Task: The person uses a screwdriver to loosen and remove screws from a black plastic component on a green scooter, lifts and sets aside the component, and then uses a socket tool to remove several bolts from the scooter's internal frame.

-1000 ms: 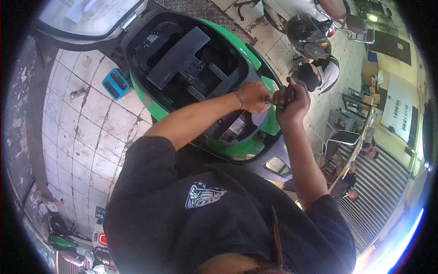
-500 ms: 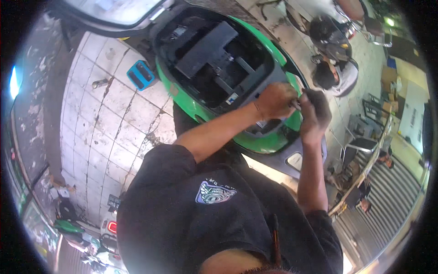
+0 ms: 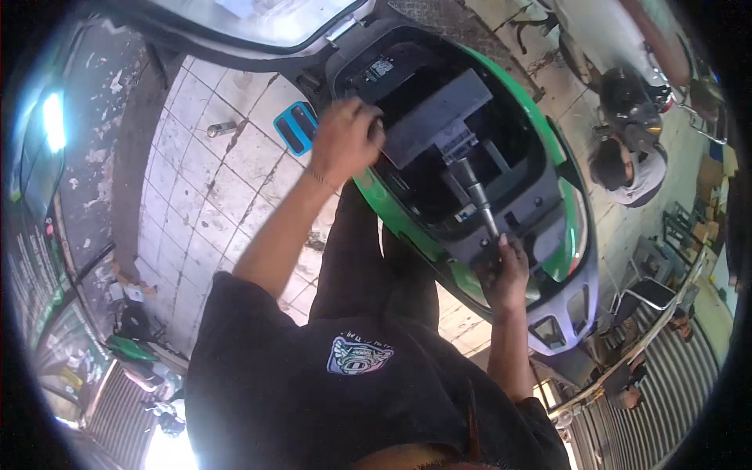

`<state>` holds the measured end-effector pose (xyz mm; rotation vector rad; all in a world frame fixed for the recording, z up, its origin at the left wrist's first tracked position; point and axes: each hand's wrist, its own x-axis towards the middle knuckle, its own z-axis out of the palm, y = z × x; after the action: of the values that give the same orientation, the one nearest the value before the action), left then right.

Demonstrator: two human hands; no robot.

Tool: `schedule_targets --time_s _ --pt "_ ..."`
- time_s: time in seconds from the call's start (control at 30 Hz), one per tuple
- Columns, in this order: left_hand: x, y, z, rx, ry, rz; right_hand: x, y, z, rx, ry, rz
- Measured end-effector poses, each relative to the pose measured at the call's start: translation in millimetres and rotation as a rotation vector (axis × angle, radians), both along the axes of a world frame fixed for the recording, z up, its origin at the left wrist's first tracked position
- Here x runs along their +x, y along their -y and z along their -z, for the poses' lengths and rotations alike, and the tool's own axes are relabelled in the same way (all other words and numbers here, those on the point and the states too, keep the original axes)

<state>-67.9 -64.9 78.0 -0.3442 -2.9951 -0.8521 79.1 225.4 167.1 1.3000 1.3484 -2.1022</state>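
The open underseat compartment (image 3: 540,176) of a green scooter (image 3: 385,215) lies in front of me. My right hand (image 3: 505,270) is closed around the slim end of a silver socket wrench (image 3: 479,196). Its thicker end points away from me, over the dark compartment. Across the compartment sits a flat grey panel (image 3: 439,117), with small metal fittings beside it. At the compartment's left rim is my left hand (image 3: 346,141), palm down with curled fingers. Whatever those fingers may hold is hidden.
The raised seat (image 3: 266,23) stands at the far side. On the tiled floor (image 3: 207,184) to the left lie a blue and black case (image 3: 296,128) and a metal cylinder (image 3: 222,129). Another person (image 3: 630,168) crouches at the right, near a parked motorbike.
My hands were together over the scooter's rear end. They have parted: the left moved to the compartment's left rim, the right moved down with the socket wrench. The view has shifted too.
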Motion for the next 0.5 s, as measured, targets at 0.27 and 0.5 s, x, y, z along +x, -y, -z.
schedule_targets --time_s 0.27,0.5 --pt "-109 18 90 -0.801 -0.020 0.658 -61 55 64 -0.032 -0.226 0.097" --pt "-133 10 115 -0.958 0.100 0.935 -77 83 95 0.045 -0.354 0.094"
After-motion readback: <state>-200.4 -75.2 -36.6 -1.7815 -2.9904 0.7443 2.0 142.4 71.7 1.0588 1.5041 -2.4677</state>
